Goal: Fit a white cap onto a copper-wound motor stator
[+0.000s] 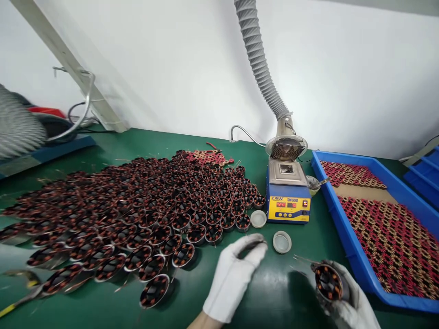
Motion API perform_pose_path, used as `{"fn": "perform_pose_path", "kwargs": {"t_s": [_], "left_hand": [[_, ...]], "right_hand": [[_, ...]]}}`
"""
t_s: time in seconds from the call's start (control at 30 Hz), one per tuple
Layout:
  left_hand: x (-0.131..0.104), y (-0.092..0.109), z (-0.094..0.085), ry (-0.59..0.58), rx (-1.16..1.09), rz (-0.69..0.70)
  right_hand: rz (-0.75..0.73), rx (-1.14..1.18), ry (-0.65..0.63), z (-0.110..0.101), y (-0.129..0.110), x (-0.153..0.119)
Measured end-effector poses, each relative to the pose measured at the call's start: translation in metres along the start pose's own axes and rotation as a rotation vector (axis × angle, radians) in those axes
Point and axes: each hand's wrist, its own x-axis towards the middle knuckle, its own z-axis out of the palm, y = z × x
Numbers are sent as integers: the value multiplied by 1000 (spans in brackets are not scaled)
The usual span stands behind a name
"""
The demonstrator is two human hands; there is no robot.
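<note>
In the right hand (346, 297) — wound stator (328, 282), bore facing up-left, fingers wrapped round it.

Wound stators (137, 214) crowd the worktop's (274, 297) left and middle. To their right stands a solder pot (288, 196), two small cups (270, 230) before it, and a tray (346, 237) at the right edge.

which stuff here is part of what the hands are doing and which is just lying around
In hand:
- wound stator, held in right hand
- left hand, pinching a small dark part
- stator pile
- solder pot

Lying about:
- blue tray
- two small caps
- fume hose
</note>
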Motion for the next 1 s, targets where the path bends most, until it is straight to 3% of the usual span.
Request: {"fn": "perform_pose_path", "kwargs": {"t_s": [0.1,0.2,0.3,0.47,0.8,1.0], "left_hand": [[13,-25,12,-234,671,204],[27,-45,31,-231,902,287],[39,-56,42,-200,933,327],[46,-63,44,-173,898,434],[48,-81,43,-92,734,607],[49,-79,40,-116,698,638]], "right_hand": [[6,-87,-53,-10,-12,22],[-7,-248,-70,-9,-14,43],[-80,-351,-41,-2,-5,61],[-97,-443,-45,5,8,74],[15,-842,-91,35,-21,65],[49,-952,-128,43,-24,65]]}}
